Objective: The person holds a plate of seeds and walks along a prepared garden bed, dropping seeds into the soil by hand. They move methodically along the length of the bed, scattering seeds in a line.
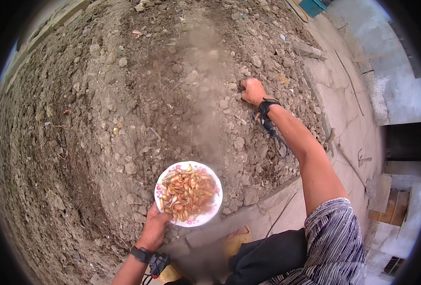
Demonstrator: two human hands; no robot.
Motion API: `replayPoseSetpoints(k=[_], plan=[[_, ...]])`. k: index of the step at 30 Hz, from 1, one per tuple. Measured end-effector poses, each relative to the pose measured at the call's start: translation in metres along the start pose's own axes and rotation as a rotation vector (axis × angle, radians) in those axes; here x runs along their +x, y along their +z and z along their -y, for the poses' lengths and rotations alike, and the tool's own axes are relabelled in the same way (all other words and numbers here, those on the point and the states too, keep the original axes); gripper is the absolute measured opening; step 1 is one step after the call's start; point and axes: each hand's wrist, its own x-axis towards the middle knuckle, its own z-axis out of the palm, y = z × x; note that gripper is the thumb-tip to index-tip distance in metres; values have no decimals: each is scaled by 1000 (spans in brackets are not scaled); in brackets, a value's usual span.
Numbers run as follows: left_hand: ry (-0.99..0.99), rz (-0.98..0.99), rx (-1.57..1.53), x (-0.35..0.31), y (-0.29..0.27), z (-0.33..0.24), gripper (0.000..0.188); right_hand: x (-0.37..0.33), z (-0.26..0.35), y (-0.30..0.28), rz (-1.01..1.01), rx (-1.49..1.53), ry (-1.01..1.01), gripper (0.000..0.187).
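Note:
My left hand (154, 229) grips the near rim of a white plate (210, 216) with a pink flowered edge, held level over the ground. The plate carries a heap of orange-brown cloves or bulbs (188, 192). My right hand (252, 90) is stretched out ahead, fingers curled and pressed down into the dry, cloddy soil (139, 104). Whether it holds anything is hidden by the fingers and dirt. A black strap sits on each wrist.
Lumpy tilled earth with stones fills the left and centre. A low concrete curb (277, 194) borders it on the near right, with paved slabs (353, 118) beyond. A teal container (312, 6) stands at the top. My yellow sandal (236, 240) rests below the plate.

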Motion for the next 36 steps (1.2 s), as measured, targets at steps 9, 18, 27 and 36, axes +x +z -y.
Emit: replayPoseSetpoints(k=[9,18,27,36], plan=[[-4,1,15,3,-13,4,51,-14,3,-21,-54,335,26,32],[0,-17,15,8,0,8,47,-32,-22,6,-152,85,180,40],[3,-43,22,5,-8,8,48,-95,39,-35,-97,367,-159,39],[-5,-83,66,2,-8,6,48,9,31,-42,-170,485,-19,37]])
